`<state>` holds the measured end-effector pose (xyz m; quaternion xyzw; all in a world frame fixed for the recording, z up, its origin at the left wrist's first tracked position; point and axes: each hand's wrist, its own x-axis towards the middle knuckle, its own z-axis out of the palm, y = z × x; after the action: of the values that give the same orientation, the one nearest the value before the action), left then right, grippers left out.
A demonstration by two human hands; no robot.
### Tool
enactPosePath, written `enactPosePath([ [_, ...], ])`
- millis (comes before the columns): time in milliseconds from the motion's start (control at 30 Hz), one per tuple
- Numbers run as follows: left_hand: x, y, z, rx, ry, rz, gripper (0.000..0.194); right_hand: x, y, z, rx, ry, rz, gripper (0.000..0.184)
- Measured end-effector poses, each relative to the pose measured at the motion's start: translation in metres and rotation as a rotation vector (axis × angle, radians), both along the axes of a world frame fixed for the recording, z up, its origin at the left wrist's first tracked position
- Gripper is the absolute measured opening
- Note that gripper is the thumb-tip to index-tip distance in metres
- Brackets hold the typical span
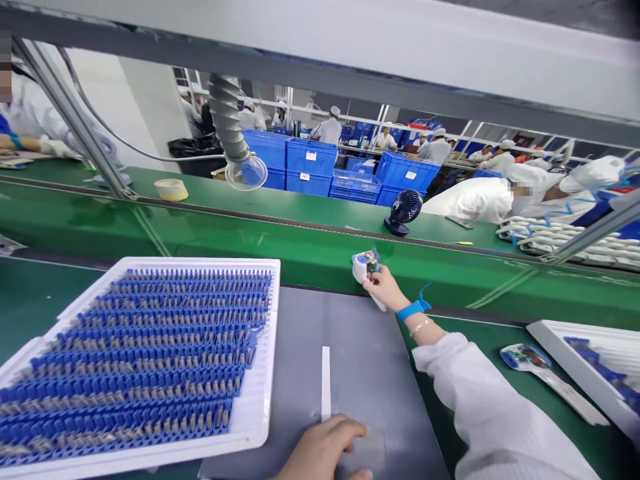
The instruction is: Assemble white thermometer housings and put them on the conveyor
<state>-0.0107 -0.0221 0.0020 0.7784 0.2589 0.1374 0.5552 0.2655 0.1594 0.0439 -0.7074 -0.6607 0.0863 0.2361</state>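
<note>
My right hand reaches out over the far edge of the grey mat and grips a white handled device. Its head shows an exposed circuit board and blue edging, and part of its handle shows below my fingers. Low in the view, my left hand is over the near part of the mat, fingers apart and nothing held. Beside its fingertips lies a faint clear round patch. A white strip runs up the mat from that hand.
A white foam tray with rows of small blue parts stands left. Another similar device lies by a second tray at right. Beyond are a green conveyor belt, a small fan, a tape roll and an extraction hose.
</note>
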Motion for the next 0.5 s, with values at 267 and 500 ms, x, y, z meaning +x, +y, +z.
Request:
enactPosePath([
  [267,-0.001,-0.015,0.020,-0.054,0.056,0.184,0.034,-0.040,-0.116,0.013,-0.046,0.050,0.478,0.026],
  [500,0.001,-0.022,0.015,-0.040,0.012,0.097,0.021,-0.040,-0.127,0.011,0.024,-0.083,0.231,0.023],
])
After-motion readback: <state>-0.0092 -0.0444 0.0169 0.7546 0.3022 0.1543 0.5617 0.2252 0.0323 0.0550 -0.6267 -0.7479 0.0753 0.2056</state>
